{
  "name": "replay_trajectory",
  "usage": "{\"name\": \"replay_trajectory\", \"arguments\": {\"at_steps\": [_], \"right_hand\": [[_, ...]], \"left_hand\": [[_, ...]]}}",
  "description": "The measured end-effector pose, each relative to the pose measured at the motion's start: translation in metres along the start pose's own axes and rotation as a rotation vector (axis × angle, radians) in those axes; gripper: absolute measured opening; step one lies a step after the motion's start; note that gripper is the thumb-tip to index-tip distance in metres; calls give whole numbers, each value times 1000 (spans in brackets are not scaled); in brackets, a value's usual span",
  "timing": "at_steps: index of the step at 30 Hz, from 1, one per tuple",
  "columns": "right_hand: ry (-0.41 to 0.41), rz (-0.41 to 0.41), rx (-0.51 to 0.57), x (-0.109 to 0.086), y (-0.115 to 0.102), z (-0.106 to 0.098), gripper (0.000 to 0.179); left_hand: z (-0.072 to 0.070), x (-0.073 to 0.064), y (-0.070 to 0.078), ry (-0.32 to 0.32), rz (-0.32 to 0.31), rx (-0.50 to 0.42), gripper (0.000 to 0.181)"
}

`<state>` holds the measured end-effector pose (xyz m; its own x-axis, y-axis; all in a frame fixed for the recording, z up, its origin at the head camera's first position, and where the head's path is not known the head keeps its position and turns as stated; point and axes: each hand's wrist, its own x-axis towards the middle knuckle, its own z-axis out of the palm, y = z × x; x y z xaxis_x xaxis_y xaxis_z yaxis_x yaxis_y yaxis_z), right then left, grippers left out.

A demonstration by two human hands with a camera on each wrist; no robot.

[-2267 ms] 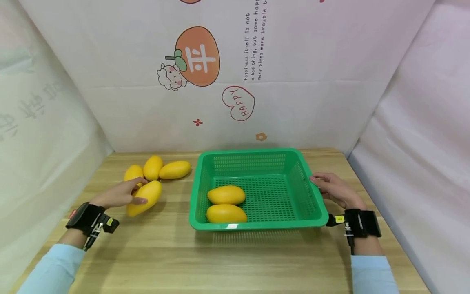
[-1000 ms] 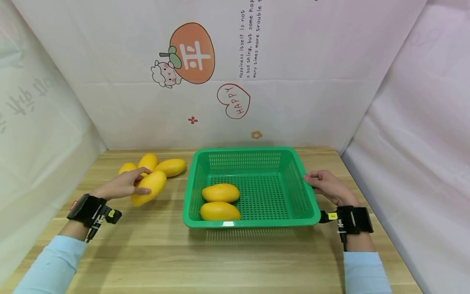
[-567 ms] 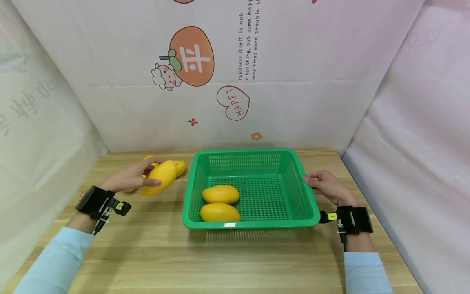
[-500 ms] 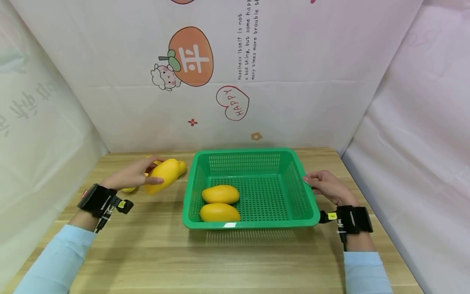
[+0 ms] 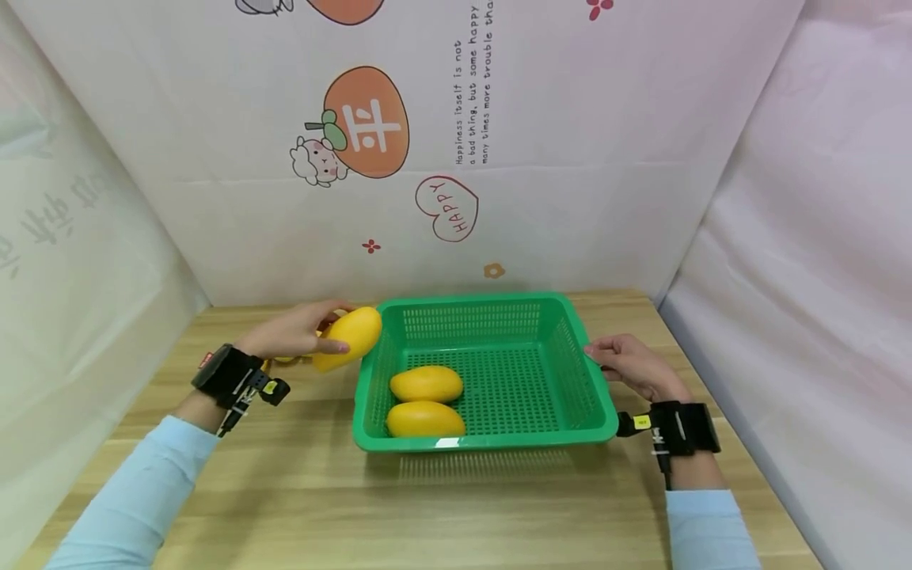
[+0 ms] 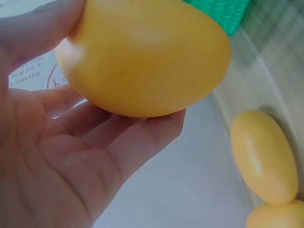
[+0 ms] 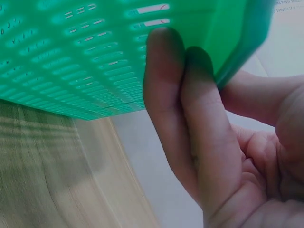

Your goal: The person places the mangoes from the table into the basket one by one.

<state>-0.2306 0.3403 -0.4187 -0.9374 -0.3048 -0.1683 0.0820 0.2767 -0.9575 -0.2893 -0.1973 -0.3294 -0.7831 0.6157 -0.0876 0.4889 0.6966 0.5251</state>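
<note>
My left hand (image 5: 299, 331) grips a yellow mango (image 5: 352, 334) between thumb and fingers, at the left rim of a green plastic basket (image 5: 484, 443). In the left wrist view the held mango (image 6: 147, 57) fills the top, with the fingers (image 6: 147, 137) under it. Two more mangoes lie side by side in the basket's left part, a rear one (image 5: 427, 384) and a front one (image 5: 426, 419). My right hand (image 5: 637, 364) pinches the basket's right rim; in the right wrist view two fingers (image 7: 209, 123) press the slotted outer wall (image 7: 95, 57).
Behind the left hand, loose mangoes on the wooden table (image 5: 321, 499) are mostly hidden; the left wrist view shows one mango (image 6: 263, 156) and part of another mango (image 6: 280, 216). A printed white cloth (image 5: 570, 198) stands at the back, with white sheets at both sides.
My left hand has lifted the mango off the table beside the loose ones and carried it right, up to the basket's left rim. The right hand stays on the basket's right rim.
</note>
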Motion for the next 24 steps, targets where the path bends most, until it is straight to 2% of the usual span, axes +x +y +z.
{"name": "replay_trajectory", "arguments": {"at_steps": [6,12,16,24], "right_hand": [[-9,-1,4,2,4,0,54],[-3,-4,-3,3,5,-3,52],[-7,-7,9,3,5,-3,53],[-25,-11,29,4,3,-1,53]], "left_hand": [[4,16,8,0,28,30,64],[9,38,17,-10,73,65,64],[12,50,22,-28,90,68,63],[15,67,30,-73,106,42,62]]}}
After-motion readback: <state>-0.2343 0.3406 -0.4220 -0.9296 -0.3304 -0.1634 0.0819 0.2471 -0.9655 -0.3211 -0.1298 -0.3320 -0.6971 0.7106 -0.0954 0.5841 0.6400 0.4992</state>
